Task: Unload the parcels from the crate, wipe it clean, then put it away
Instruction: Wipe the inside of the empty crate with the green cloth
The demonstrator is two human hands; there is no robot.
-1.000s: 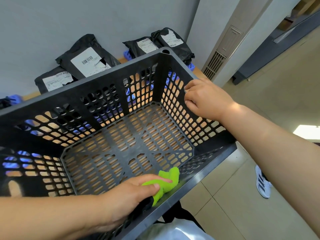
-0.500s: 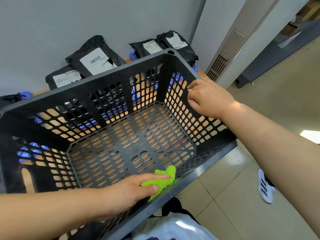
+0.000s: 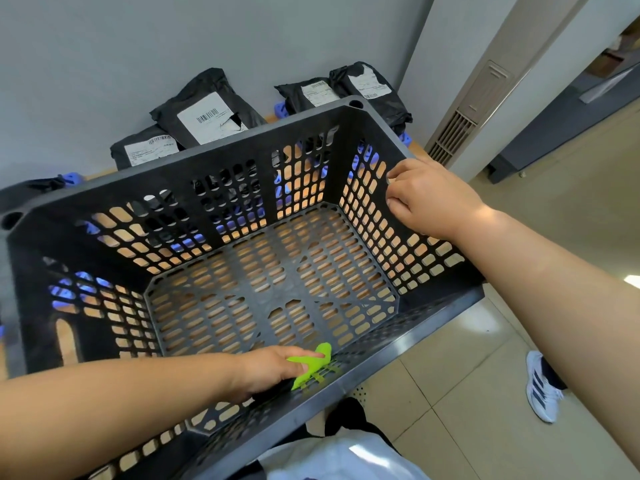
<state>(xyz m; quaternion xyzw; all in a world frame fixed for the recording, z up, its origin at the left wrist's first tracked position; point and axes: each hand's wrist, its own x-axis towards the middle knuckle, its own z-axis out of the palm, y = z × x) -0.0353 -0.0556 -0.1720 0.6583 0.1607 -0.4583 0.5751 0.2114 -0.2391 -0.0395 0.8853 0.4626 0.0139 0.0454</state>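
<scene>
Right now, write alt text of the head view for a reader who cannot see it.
A person's left hand holds a green cloth against the near inner wall of an empty black crate, while the right hand grips its right wall. Black labelled parcels lie behind it against a grey wall.

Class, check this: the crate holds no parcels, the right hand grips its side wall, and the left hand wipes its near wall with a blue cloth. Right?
Not quite. The head view shows the cloth in the left hand is bright green, not blue; the right hand does grip the crate.
</scene>
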